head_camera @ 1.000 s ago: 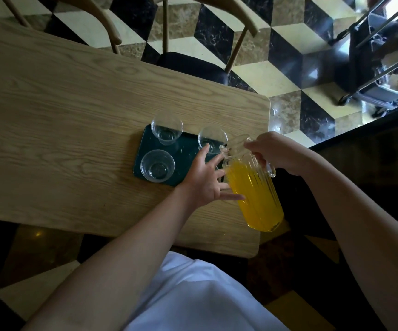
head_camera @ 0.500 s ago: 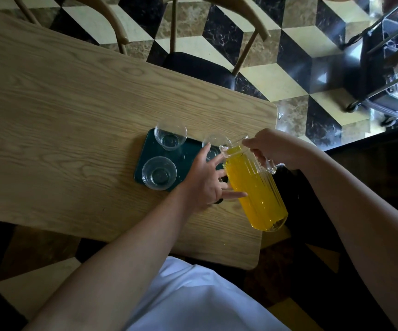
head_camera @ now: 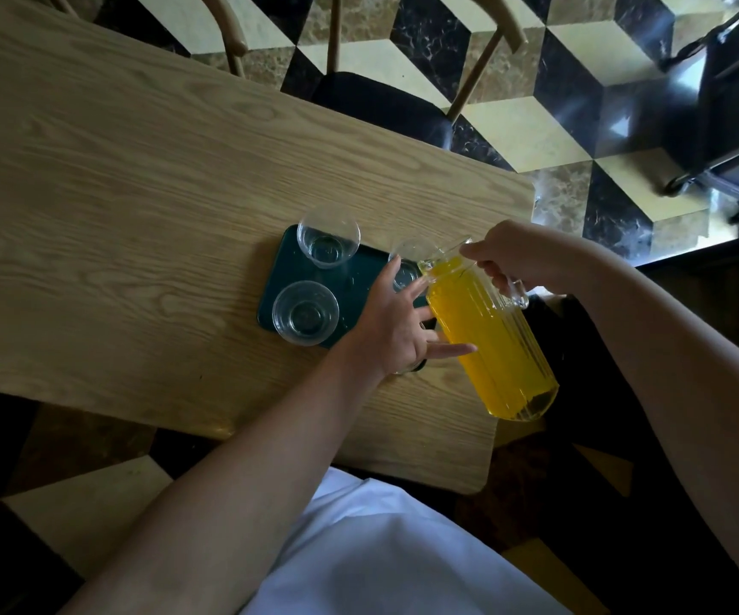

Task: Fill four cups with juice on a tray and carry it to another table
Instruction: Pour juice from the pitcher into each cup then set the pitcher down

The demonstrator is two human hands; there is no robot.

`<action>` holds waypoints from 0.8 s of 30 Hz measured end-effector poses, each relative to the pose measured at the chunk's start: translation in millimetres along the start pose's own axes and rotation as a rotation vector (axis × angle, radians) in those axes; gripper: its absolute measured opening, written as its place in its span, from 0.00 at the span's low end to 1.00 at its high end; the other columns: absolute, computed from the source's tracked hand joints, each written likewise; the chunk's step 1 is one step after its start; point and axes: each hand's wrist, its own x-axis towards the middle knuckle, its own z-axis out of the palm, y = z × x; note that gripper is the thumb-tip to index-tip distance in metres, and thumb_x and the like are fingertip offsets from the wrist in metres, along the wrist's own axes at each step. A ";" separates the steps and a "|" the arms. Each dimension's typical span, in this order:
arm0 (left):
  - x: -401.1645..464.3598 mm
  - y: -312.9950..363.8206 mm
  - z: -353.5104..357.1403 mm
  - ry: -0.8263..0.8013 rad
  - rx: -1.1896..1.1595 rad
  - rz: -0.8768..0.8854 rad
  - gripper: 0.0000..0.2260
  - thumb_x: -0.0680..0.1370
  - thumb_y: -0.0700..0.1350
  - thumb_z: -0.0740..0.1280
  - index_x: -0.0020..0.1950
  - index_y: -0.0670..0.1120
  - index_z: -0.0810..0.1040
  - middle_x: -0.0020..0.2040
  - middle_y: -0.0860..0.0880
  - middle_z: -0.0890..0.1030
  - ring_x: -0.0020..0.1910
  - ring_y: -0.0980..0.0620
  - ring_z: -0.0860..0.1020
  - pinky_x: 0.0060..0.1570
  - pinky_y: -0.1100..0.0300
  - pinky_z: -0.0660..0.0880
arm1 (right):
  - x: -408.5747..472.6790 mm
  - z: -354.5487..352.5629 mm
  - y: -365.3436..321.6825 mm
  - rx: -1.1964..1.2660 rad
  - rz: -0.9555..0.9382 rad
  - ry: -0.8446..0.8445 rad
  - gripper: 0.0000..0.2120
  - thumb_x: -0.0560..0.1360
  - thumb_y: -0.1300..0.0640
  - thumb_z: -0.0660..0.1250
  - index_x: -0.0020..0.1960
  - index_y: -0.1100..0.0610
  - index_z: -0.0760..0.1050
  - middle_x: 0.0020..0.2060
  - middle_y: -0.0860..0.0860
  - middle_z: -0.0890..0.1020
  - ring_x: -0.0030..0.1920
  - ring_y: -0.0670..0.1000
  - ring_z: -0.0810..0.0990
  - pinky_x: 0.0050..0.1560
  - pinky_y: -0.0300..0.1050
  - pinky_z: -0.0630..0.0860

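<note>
A glass pitcher of orange juice [head_camera: 489, 335] is tilted by the right hand [head_camera: 520, 259], fingers clamped on its handle, spout over a clear cup [head_camera: 407, 266] on the dark green tray [head_camera: 358, 284]. The left hand [head_camera: 396, 326], fingers spread, is laid against the pitcher, seemingly for steadiness.

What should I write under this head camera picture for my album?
Right hand tips a ribbed glass pitcher of orange juice toward clear cups on a dark green tray, left hand steadying.
</note>
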 end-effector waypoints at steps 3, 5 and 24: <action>1.2 -1.0 -2.2 -0.019 -0.013 0.000 0.36 0.80 0.71 0.56 0.83 0.54 0.62 0.83 0.37 0.59 0.78 0.25 0.59 0.46 0.27 0.79 | -0.5 -0.2 -2.8 -0.004 0.006 -0.017 0.22 0.81 0.48 0.62 0.33 0.59 0.71 0.22 0.53 0.74 0.23 0.52 0.71 0.30 0.42 0.67; 1.9 -2.0 -3.8 -0.023 -0.011 0.007 0.36 0.80 0.71 0.55 0.83 0.54 0.61 0.83 0.37 0.59 0.78 0.25 0.59 0.44 0.28 0.80 | -1.9 -0.3 -5.7 -0.007 0.006 -0.032 0.22 0.82 0.48 0.61 0.33 0.59 0.71 0.23 0.53 0.74 0.23 0.51 0.70 0.29 0.42 0.66; 2.3 -6.5 -6.2 -0.039 -0.004 0.039 0.36 0.81 0.70 0.54 0.84 0.53 0.58 0.84 0.37 0.56 0.78 0.24 0.59 0.48 0.30 0.80 | -1.0 0.2 -14.0 -0.020 0.045 -0.041 0.22 0.82 0.48 0.62 0.33 0.60 0.70 0.24 0.54 0.73 0.22 0.51 0.69 0.28 0.39 0.66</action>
